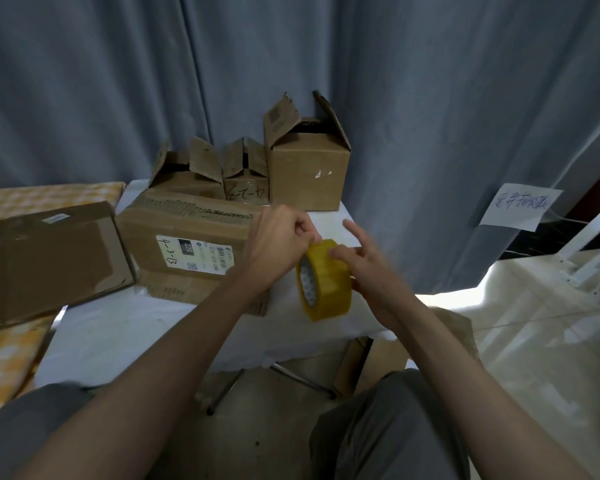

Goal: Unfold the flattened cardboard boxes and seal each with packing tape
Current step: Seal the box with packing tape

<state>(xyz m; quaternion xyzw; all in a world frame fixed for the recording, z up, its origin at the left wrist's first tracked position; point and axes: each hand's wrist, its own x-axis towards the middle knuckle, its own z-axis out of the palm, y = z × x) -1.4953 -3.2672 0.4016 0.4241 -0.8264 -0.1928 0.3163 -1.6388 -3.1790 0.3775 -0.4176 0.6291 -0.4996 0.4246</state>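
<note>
A yellow roll of packing tape (326, 282) is held upright above the right part of the white table (125, 337). My right hand (368, 268) grips the roll from the right, index finger sticking out. My left hand (278, 244) pinches at the top edge of the roll with curled fingers. Just left of my hands lies a flattened cardboard box (184, 244) with a white label. Another flattened box (45, 261) lies further left, hanging over the table edge.
Three opened boxes stand at the back of the table: a tall one (309, 168), a small one (246, 178) and a low one (184, 171). A grey curtain (291, 64) hangs behind. A paper note (520, 207) is at the right. More cardboard (378, 362) sits under the table.
</note>
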